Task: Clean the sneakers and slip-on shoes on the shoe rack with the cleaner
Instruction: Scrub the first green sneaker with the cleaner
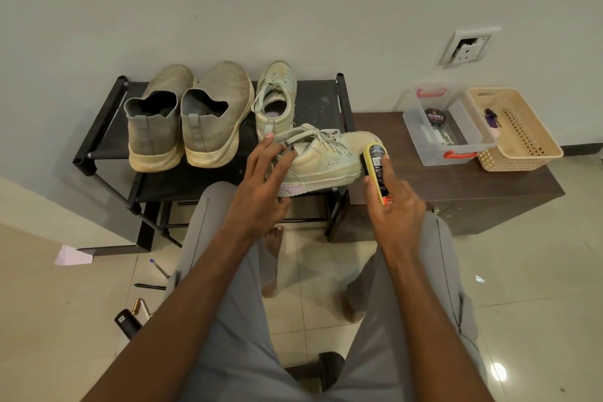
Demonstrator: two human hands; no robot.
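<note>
A pale green laced sneaker [326,160] lies sideways at the front right of the black shoe rack [98,140], toe pointing right. My left hand [264,186] holds its heel end, fingers over the collar and thumb under the sole. My right hand [391,202] grips a yellow cleaner applicator [377,166], its tip against the sneaker's toe. The matching sneaker [277,98] stands upright behind. Two grey slip-on shoes [186,117] stand on the rack's left, heels toward me.
A low dark wooden cabinet [473,186] adjoins the rack on the right, carrying a clear plastic box [447,127] with a polish tin and a beige basket [518,130]. Pens and small items [143,297] lie on the tiled floor at left. My knees and bare feet are below.
</note>
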